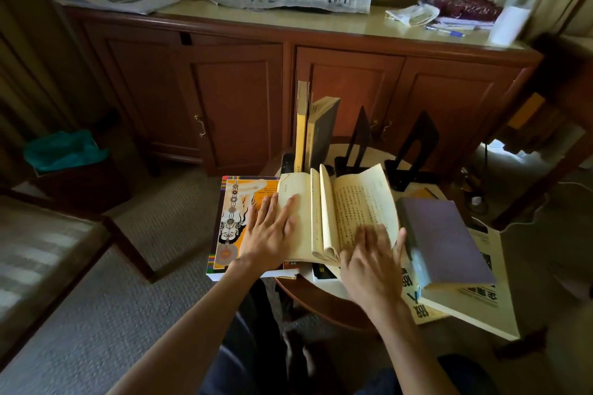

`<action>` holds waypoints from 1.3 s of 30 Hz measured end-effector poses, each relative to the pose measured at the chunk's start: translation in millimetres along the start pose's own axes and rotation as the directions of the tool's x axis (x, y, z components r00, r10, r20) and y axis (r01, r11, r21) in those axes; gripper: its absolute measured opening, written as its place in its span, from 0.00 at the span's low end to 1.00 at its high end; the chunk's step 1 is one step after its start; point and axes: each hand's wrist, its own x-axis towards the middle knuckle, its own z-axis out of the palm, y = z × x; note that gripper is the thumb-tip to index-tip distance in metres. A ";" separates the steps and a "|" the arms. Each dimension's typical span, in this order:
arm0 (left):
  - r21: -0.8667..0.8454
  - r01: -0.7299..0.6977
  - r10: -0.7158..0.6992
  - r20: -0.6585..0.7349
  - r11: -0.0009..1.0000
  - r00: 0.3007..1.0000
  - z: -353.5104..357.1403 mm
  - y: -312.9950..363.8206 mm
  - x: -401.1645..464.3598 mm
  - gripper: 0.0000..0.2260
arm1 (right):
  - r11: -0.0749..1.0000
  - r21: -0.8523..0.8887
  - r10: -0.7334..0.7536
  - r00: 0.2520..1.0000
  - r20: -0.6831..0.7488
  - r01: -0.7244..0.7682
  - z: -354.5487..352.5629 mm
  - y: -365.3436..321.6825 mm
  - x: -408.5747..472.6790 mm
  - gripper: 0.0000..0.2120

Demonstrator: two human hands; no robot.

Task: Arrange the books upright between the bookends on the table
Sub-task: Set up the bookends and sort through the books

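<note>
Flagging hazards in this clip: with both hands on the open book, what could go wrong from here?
1. The orange illustrated book juts past the table's left edge; the left hand pressing near it could tip it off.
2. The two upright books have no bookend visible on their right side, so a nudge might topple them.
3. The purple book lies tilted on a stack beside the right hand and may slide.

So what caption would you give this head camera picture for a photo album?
Both hands, left hand and right hand, press flat on an open book while two books stand upright beside black bookends.
</note>
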 end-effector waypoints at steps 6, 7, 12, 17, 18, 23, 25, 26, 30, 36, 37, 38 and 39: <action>0.045 -0.013 0.012 0.017 0.999 1.000 0.1 -1.4 0.5 0.24 | 0.993 -0.083 0.103 0.945 0.312 -0.080 15.6 5.7 89.8 0.37; 0.059 -0.014 0.013 0.017 0.998 1.000 0.0 -1.4 0.5 0.24 | 0.995 -0.048 0.093 0.942 0.324 -0.082 17.2 6.4 105.7 0.35; 0.069 0.001 -0.001 -0.004 0.998 1.000 2.2 0.0 0.7 0.25 | 0.938 0.339 -0.040 0.948 0.316 -0.073 9.8 3.8 152.2 0.31; 0.056 0.038 -0.036 -0.032 0.998 0.999 4.7 4.9 1.4 0.27 | 0.898 0.437 -0.127 0.981 0.144 0.052 22.4 11.7 83.5 0.31; 0.050 0.040 -0.038 -0.042 0.998 0.998 5.3 5.2 1.2 0.27 | 0.872 0.481 -0.156 0.984 0.089 0.095 25.7 11.2 57.2 0.32; 0.026 0.031 -0.030 -0.054 0.999 0.998 7.0 4.7 2.1 0.24 | 0.779 0.594 -0.226 0.974 -0.031 0.200 25.6 16.8 -20.8 0.31; 0.028 0.026 -0.024 -0.059 0.999 0.998 6.6 3.7 2.1 0.24 | 0.842 0.493 -0.207 0.975 -0.078 0.219 19.1 19.7 -14.9 0.33; 0.027 0.027 -0.025 -0.057 0.999 0.998 6.1 3.8 1.9 0.24 | 0.867 0.449 -0.189 0.976 -0.106 0.217 13.1 19.8 -10.3 0.32; 0.016 0.032 -0.031 -0.047 0.999 0.998 4.0 4.5 1.3 0.24 | 0.829 0.495 -0.202 0.965 -0.168 0.259 -1.5 17.1 -9.1 0.26; 0.030 0.014 -0.013 -0.039 0.999 0.999 4.3 2.3 1.3 0.23 | 0.722 0.675 0.105 0.940 -0.324 0.152 8.0 23.9 -11.4 0.19; 0.029 0.019 -0.018 -0.037 0.999 0.999 4.6 1.9 1.5 0.23 | 0.711 0.691 0.157 0.929 -0.334 0.129 11.2 21.8 -11.3 0.16; 0.027 0.022 -0.021 -0.034 0.999 0.999 4.7 1.6 1.4 0.23 | 0.692 0.715 0.212 0.919 -0.332 0.099 14.2 19.0 -11.9 0.13; 0.025 0.023 -0.022 -0.032 0.999 0.999 4.7 1.7 1.3 0.24 | 0.662 0.745 0.264 0.906 -0.330 0.079 17.5 16.5 -12.7 0.12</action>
